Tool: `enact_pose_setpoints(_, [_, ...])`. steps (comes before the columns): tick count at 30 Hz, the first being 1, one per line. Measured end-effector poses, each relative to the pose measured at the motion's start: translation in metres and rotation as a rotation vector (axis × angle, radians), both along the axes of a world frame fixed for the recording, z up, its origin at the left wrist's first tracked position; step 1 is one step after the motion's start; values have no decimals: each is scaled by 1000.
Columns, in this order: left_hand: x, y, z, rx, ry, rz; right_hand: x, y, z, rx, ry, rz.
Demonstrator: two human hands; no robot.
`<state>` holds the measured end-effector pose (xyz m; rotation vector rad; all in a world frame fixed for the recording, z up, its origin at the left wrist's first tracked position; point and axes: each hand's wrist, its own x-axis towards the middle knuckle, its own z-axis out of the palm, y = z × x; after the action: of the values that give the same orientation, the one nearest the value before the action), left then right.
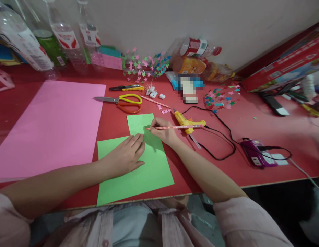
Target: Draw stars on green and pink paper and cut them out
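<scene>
On the red table, directly in front of me, I am pressing my left hand palm-down on the green paper. Its fingers are lying flat and close together, gripping nothing, with the fingertips pointing toward the pencil tip.

I am holding the pink pencil in my right hand. The fingers are curling narrowly around the shaft near the tip. The tip is resting on the upper part of the green paper, just beside my left fingertips. The shaft is running almost level to my right, and its far end is crossing over the yellow glue gun.

The green paper is lying near the table's front edge, with a stepped outline at its upper left. A large pink sheet is lying just beside it on my left.

Beyond the green paper, the yellow-and-orange scissors are lying closed, and a yellow-and-black cutter is lying behind them. The glue gun's black cable is looping toward a purple power strip, well apart on my right. Paper stars are heaped near the wall, with plastic bottles standing to their left.
</scene>
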<state>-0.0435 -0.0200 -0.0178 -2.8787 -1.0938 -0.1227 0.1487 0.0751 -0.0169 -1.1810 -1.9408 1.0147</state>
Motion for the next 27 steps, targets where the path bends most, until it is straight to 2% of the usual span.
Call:
enact_pose_setpoints(12, [0, -1, 1, 16, -11, -7, -4, -4, 3, 8, -3, 29])
enact_pose_setpoints(27, [1, -1, 1, -43, -33, 14, -3, -4, 1, 51, -32, -23])
